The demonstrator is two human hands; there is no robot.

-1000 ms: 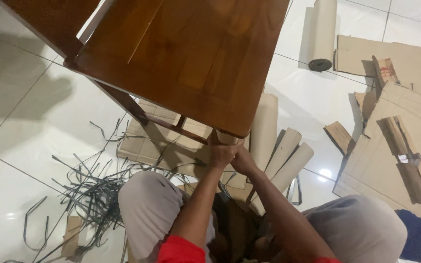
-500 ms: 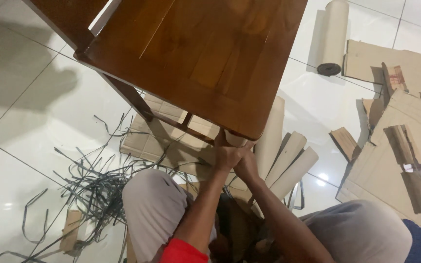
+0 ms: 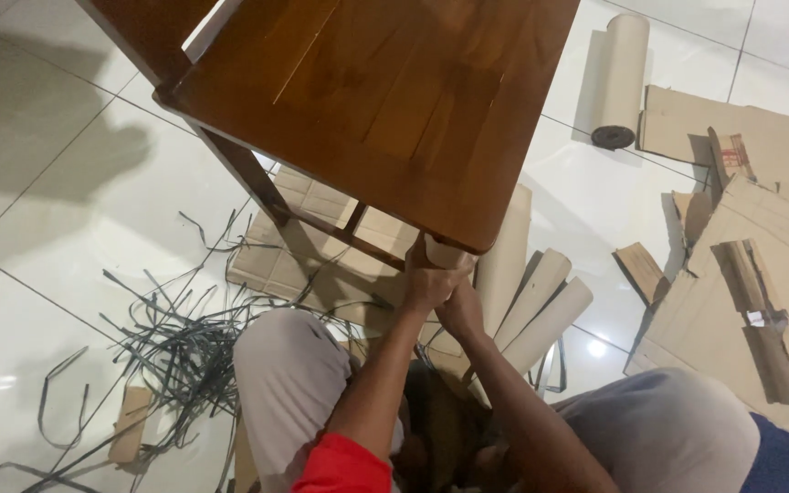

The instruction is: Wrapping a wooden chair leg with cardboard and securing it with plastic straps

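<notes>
A dark brown wooden chair (image 3: 385,100) stands in front of me on the white tiled floor. Its near front leg (image 3: 442,253) is wrapped in brown paper just under the seat corner. My left hand (image 3: 428,281) is closed around that wrapped leg. My right hand (image 3: 461,309) grips the leg just below and to the right, touching the left hand. My knees in grey trousers frame both arms.
Brown paper rolls (image 3: 541,306) lie right of the hands, another roll (image 3: 620,82) further back. Flattened cardboard (image 3: 751,274) covers the floor at right, and more cardboard (image 3: 312,256) lies under the chair. A tangle of dark plastic straps (image 3: 166,347) spreads at left.
The view has shifted slightly, so the chair and hands sit a little more to the right. Both hands have stayed on the wrapped leg.
</notes>
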